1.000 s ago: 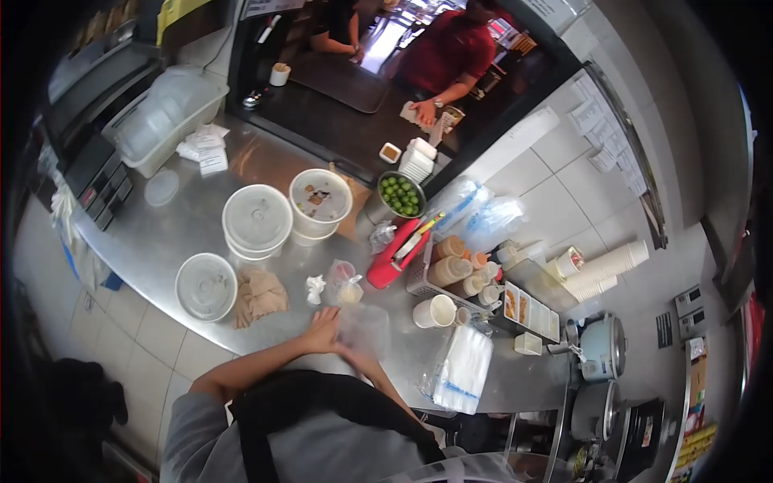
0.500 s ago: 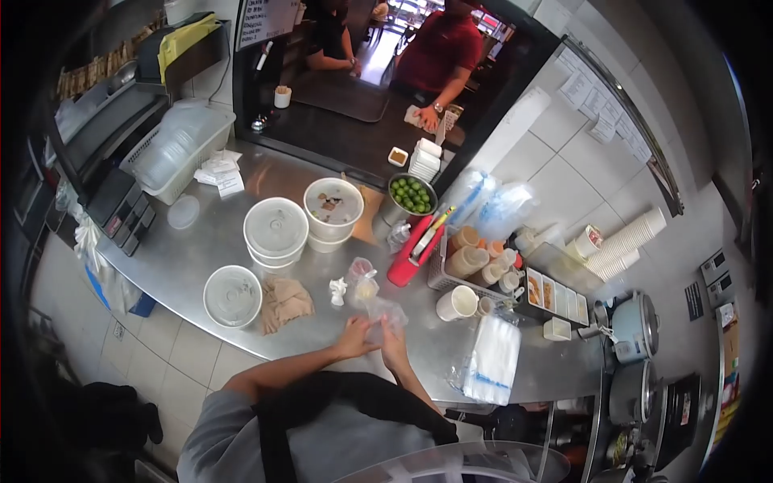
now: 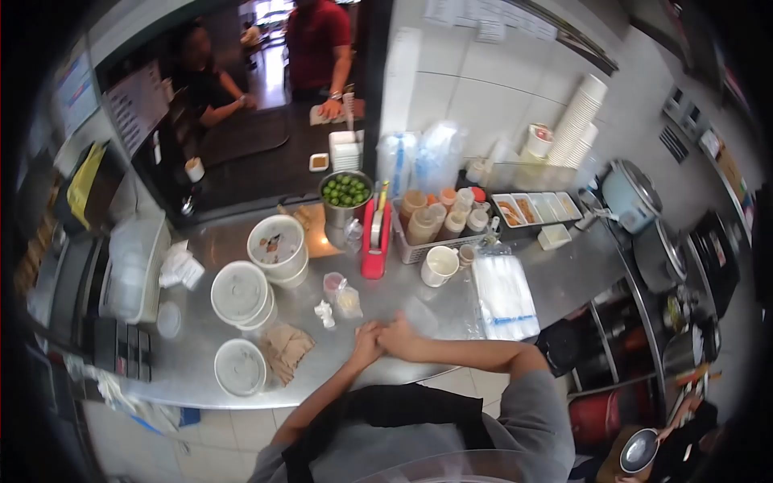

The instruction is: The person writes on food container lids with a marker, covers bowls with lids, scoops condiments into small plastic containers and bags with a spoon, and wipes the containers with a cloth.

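Observation:
My left hand point(image 3: 367, 344) and my right hand point(image 3: 403, 340) meet over the front part of the steel counter, fingers closed and pressed together. A thin clear plastic bag point(image 3: 421, 317) sticks out beyond my right hand, blurred; the part between my fingers is hidden. Just past my hands lie a small bag with pale contents point(image 3: 349, 303), a small bag with pinkish contents point(image 3: 334, 282) and a knotted white bag point(image 3: 324, 314). A red tape dispenser point(image 3: 375, 249) stands behind them. Left of my hands is crumpled brown paper point(image 3: 286, 351).
Lidded white tubs point(image 3: 240, 367) stand at the left, and a metal pot of green limes point(image 3: 346, 190) at the back. Sauce bottles point(image 3: 424, 225), a paper cup point(image 3: 440, 266) and a stack of plastic bags point(image 3: 506, 299) are at the right. A person in red point(image 3: 319, 48) leans at the hatch.
My view has swung to the right. My right elbow has moved outward and my hands have come closer together; the clear bag now sticks out to the right of them.

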The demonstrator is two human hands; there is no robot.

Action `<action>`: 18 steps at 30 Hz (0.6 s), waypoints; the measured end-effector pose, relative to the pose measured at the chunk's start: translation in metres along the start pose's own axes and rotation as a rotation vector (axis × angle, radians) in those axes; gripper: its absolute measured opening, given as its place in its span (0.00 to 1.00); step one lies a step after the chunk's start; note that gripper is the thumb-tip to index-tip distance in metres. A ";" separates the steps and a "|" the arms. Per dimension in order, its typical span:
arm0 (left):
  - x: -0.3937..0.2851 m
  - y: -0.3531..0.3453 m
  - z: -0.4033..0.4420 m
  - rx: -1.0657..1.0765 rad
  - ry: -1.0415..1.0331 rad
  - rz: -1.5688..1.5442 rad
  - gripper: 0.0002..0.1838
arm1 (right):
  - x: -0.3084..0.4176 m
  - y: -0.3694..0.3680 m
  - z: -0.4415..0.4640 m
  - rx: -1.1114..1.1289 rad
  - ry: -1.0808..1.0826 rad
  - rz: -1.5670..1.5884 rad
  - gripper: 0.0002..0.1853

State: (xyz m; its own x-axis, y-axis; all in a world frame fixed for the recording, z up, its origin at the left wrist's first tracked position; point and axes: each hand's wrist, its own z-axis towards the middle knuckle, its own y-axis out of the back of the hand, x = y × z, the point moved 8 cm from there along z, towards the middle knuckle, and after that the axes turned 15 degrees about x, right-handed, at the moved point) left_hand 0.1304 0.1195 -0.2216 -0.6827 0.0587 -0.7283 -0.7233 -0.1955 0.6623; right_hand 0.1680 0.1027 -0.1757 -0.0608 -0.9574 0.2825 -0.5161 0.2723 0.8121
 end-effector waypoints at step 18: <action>-0.101 0.126 0.013 0.140 -0.092 0.072 0.13 | -0.053 0.084 -0.121 -0.333 0.082 0.280 0.09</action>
State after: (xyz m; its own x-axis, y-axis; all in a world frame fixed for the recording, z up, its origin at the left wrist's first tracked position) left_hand 0.1064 0.1013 -0.0623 -0.7355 0.1397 -0.6630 -0.6749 -0.0644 0.7351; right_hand 0.2310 0.1878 -0.0609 -0.0843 -0.8349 0.5439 -0.1851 0.5495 0.8148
